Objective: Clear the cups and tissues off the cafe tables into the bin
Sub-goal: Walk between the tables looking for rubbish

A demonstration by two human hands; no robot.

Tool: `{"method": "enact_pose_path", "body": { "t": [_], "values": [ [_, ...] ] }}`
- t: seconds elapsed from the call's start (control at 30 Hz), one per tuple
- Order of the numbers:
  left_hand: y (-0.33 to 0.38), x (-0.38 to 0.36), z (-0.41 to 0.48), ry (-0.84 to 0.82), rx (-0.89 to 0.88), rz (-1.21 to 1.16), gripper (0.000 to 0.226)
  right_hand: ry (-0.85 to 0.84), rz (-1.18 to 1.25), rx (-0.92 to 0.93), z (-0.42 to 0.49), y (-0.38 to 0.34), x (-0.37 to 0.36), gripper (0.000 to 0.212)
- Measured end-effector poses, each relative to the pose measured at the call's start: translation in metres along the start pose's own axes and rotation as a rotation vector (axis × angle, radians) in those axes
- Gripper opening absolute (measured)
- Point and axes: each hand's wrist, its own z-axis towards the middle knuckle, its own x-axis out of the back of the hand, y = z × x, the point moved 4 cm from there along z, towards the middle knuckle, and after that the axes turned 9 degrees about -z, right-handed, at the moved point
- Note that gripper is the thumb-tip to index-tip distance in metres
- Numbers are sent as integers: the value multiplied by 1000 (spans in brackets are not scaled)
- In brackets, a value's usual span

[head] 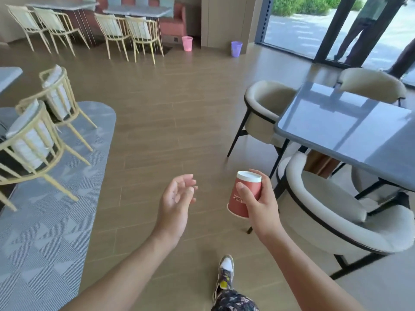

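Red paper cup [252,186] is upside down, gripped by the right hand [262,207] near the grey desk [336,122]. Left hand [175,205] holds nothing, its fingers loosely apart.

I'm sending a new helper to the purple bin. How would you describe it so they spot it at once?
Find the glass doors at the room's far right. Left of their dark frame stands a beige pillar, and the purple bin sits on the floor at its foot. The other bin, further left by the red bench, is pink.

Left hand [177,198] relaxed, fingers loosely curled — right hand [262,205] grips the cup [251,186].
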Motion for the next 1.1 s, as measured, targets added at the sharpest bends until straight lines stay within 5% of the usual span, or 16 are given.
{"method": "enact_pose_path", "body": {
  "t": [0.6,1.1],
  "values": [
    [-31,-100,463,120,-12,7,22,-148,-21,20,495,-23,-87,50],
    [-49,-120,868,-26,33,-13,23,-1,-26,-19,853,-49,-212,57]
  ]
}}
